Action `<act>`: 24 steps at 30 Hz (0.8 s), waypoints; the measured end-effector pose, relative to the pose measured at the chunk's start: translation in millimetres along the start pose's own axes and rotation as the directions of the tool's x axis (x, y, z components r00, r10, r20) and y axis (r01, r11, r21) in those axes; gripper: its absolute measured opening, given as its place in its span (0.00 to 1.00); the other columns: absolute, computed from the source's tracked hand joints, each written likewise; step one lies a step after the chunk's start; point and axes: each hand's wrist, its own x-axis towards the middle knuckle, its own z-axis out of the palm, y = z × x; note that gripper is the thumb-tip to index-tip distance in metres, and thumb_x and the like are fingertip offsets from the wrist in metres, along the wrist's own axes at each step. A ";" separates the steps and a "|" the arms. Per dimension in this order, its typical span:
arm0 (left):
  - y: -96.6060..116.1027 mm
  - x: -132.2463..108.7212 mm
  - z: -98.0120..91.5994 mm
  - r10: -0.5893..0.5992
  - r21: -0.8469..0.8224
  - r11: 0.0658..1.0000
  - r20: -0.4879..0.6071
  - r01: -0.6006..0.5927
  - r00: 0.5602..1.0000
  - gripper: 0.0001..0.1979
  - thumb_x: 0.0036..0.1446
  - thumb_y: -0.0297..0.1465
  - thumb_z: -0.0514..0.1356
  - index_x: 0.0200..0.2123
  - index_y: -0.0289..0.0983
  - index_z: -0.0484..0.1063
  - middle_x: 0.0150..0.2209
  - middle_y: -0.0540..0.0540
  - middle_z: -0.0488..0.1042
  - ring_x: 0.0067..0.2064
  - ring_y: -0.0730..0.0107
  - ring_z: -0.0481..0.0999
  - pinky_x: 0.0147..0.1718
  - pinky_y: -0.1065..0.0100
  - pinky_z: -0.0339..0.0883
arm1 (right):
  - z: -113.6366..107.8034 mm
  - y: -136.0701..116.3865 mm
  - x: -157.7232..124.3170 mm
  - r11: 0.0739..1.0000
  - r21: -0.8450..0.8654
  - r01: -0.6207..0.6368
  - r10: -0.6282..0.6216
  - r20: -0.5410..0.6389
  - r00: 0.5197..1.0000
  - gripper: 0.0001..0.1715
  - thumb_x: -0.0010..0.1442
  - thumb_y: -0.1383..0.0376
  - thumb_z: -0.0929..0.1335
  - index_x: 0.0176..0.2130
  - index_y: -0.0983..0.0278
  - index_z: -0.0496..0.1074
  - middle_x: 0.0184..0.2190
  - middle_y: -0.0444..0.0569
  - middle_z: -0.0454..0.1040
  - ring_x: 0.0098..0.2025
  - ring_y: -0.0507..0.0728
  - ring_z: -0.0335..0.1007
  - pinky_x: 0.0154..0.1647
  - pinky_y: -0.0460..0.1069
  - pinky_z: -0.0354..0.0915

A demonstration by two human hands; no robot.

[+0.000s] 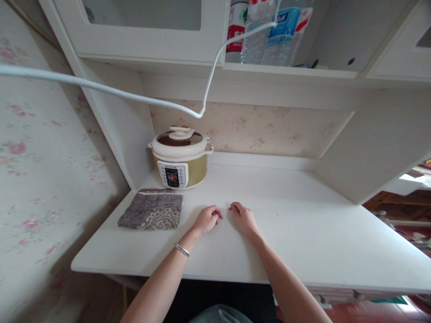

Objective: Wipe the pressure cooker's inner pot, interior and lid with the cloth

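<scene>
My left hand (206, 219) rests on the white tabletop (296, 233), its fingers loosely curled in with nothing seen in them. A silver bangle (182, 250) circles that wrist. Just across a small gap, my right hand (244, 218) also lies on the surface, fingers bent inward and holding nothing visible. To the left of my left hand is a folded grey-purple cloth (150, 211) with a cream pattern; the hand does not touch it. Behind the cloth stands a cream and gold electric pressure cooker (182, 157), its lid on.
A white cable (134, 95) hangs across the view above the cooker. Overhead, an open shelf of the white cabinet (141, 42) holds several plastic bottles (283, 33). Flowered wall (23, 179) borders the left side, and a side panel (377, 134) rises at the right.
</scene>
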 end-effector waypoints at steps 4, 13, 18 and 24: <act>0.5 0.6 0.1 -0.005 0.008 1.000 -0.001 0.005 1.000 0.11 0.49 0.25 0.51 0.30 0.37 0.72 0.26 0.52 0.72 0.25 0.75 0.71 0.26 0.74 0.60 | 1.7 2.2 0.9 1.000 0.004 0.002 -0.002 -0.004 1.000 0.17 0.65 0.60 0.57 0.43 0.58 0.72 0.39 0.46 0.79 0.43 0.55 0.74 0.43 0.47 0.62; 5.1 -1.0 -0.6 -0.006 0.013 1.000 -0.002 0.006 1.000 0.11 0.49 0.24 0.50 0.30 0.37 0.72 0.26 0.52 0.72 0.25 0.76 0.71 0.26 0.74 0.60 | 3.4 5.1 1.2 1.000 0.016 0.008 -0.007 -0.009 1.000 0.17 0.66 0.59 0.57 0.43 0.57 0.71 0.39 0.46 0.79 0.42 0.55 0.74 0.43 0.46 0.62; 3.1 -0.9 -0.3 -0.009 0.029 1.000 0.000 0.009 1.000 0.11 0.49 0.24 0.50 0.30 0.37 0.72 0.26 0.51 0.72 0.25 0.75 0.72 0.26 0.74 0.60 | 1.9 3.2 0.3 1.000 0.005 -0.001 0.001 0.002 1.000 0.16 0.66 0.60 0.57 0.43 0.57 0.71 0.39 0.45 0.79 0.42 0.55 0.74 0.42 0.46 0.62; 3.0 -1.3 -0.4 -0.008 0.026 1.000 -0.001 0.008 1.000 0.11 0.49 0.24 0.50 0.31 0.37 0.72 0.27 0.51 0.73 0.25 0.75 0.72 0.25 0.74 0.59 | 0.0 -0.6 -0.1 1.000 -0.006 -0.016 0.016 0.005 1.000 0.16 0.66 0.61 0.57 0.43 0.58 0.72 0.40 0.46 0.79 0.43 0.55 0.74 0.43 0.47 0.62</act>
